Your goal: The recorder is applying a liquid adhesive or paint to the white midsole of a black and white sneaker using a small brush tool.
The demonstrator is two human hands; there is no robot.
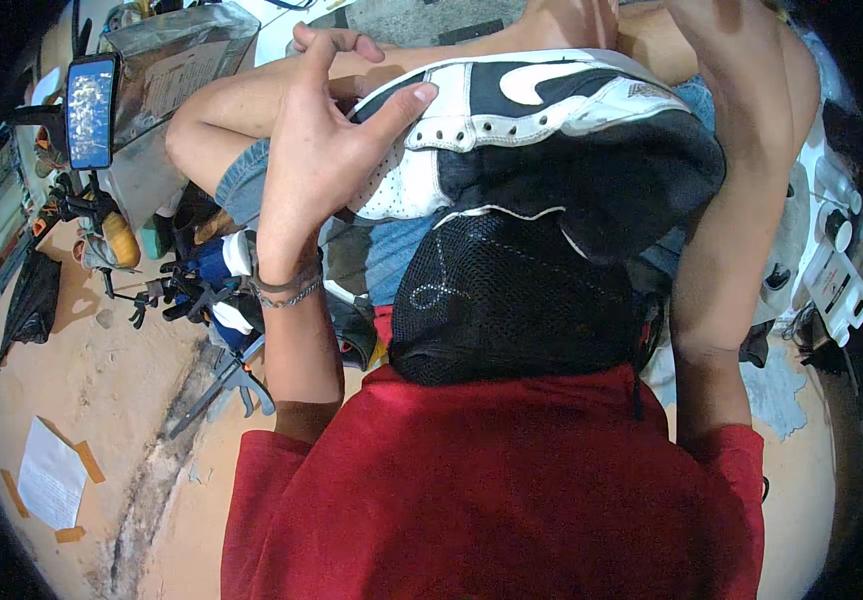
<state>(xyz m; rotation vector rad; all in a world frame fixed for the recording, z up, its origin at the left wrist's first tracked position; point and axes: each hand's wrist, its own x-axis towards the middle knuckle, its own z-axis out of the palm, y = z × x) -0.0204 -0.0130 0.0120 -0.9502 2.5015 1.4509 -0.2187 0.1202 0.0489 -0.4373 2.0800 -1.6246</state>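
A black and white sneaker (467, 105) with punched lace holes and a white curved side mark lies across my lap. My left hand (337, 135) grips its left end. The thumb presses on the upper, and the other fingers reach past the far edge, partly hidden. My right hand (717, 20) is at the top edge beyond the sneaker's right end; its fingers are cut off or hidden. A dark rounded cloth piece (592, 180) covers the sneaker's near side. Nearer still is black mesh fabric (512, 300) with pale stitching.
To the left stands a phone (92, 110) with a lit screen, near a clear plastic bag (177, 75). Several clamps (227, 390) and tools lie below it. A written paper (52, 473) is taped down at lower left. A white plastic piece (837, 295) lies at right.
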